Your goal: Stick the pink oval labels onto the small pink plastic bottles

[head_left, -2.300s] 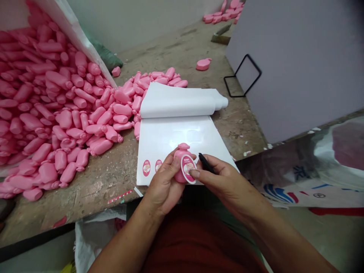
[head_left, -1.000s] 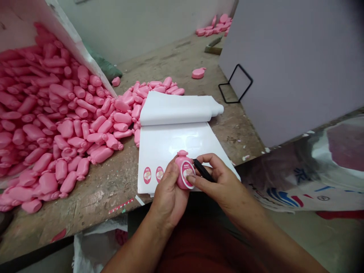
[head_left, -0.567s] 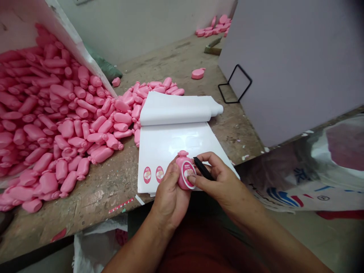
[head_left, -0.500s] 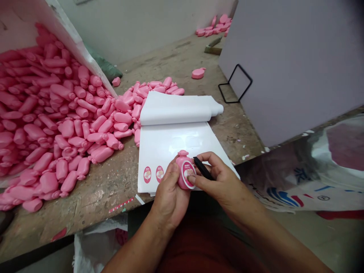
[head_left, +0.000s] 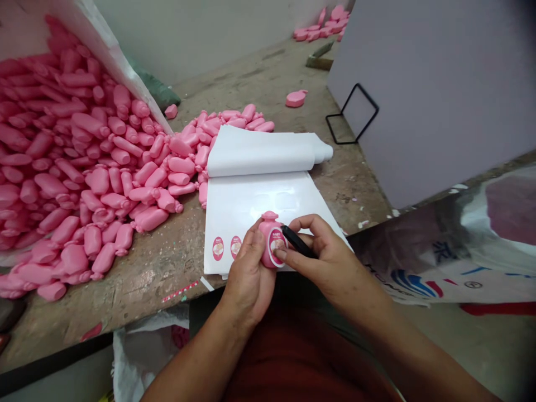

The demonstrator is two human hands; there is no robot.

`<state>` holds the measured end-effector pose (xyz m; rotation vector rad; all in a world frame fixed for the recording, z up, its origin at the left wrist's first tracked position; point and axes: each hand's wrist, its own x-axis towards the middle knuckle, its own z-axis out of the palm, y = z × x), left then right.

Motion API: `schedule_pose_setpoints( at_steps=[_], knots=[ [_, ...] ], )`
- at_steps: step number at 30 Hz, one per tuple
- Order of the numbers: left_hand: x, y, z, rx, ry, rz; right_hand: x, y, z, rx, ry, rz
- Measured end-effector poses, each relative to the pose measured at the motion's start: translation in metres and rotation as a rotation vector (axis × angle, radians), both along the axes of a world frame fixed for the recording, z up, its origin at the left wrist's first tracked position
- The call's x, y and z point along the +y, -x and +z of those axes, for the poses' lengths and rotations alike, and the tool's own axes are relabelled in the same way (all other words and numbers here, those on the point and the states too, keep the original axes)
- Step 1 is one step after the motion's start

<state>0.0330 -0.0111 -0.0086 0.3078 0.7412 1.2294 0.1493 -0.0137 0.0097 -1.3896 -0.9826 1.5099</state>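
one pink bottle (head_left: 270, 239) was gripped upright by the left hand (head_left: 248, 276) so its label (head_left: 277, 247) could be pressed by the right hand (head_left: 330, 261), closed around a black pen (head_left: 298, 242).

Bottle (head_left: 270, 239) held at lower centre between left hand (head_left: 248, 279) and right hand (head_left: 330, 262), over the near edge of the label sheet (head_left: 251, 204). Two stickers (head_left: 226, 247) on that sheet, just left of the bottle. Rolled sheet end (head_left: 263, 151) above. Heap of bottles (head_left: 84, 162) filling the left of the frame on the table (head_left: 167, 268). Wire stand (head_left: 352, 114) at upper right.
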Motion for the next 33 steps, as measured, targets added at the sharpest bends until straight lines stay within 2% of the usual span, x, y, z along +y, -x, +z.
schedule_pose_setpoints(
  at_steps=[9, 15, 20, 28, 33],
  knots=[
    [0.000, 0.004, 0.001, 0.014, -0.006, -0.012, 0.000, 0.002, -0.002, -0.098, -0.009, 0.012],
    [-0.001, 0.006, 0.001, 0.056, -0.007, -0.068, 0.000, 0.003, -0.002, -0.175, -0.057, 0.027],
    [-0.002, 0.007, 0.001, 0.188, -0.045, -0.011, -0.001, 0.004, 0.004, -0.353, -0.117, 0.070],
    [-0.006, 0.007, 0.000, 0.237, -0.125, 0.047, 0.003, 0.005, 0.015, -0.488, -0.183, 0.131],
    [-0.005, 0.014, 0.010, 0.216, -0.129, 0.097, -0.001, 0.005, 0.017, -0.524, -0.220, 0.190]
  ],
)
